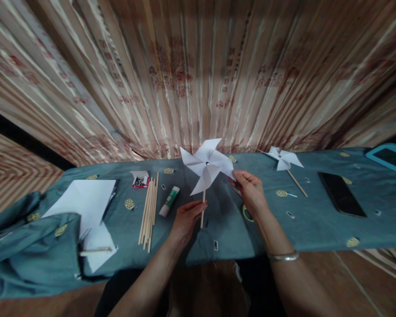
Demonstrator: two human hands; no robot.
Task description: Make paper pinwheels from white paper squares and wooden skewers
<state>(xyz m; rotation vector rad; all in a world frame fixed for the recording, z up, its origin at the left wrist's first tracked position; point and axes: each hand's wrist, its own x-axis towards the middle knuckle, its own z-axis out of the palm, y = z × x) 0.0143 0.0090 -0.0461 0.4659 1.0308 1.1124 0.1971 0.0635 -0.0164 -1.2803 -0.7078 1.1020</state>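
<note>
A white paper pinwheel (209,164) with a silver pin at its centre is held up over the table on a thin wooden stick. My left hand (188,216) is closed round that stick below the blades. My right hand (250,188) pinches the tip of the pinwheel's right blade between thumb and fingers. Under the right wrist lies a green-handled item (247,214), partly covered by the hand; these look like scissors. A glue stick (169,201) lies to the left of my left hand.
Several wooden sticks (148,215) lie beside a small box of pins (140,180). White paper sheets (86,198) are at the left. A second pinwheel (284,157), a black phone (341,193) and a blue-framed device (391,157) lie right. A curtain (191,79) hangs behind.
</note>
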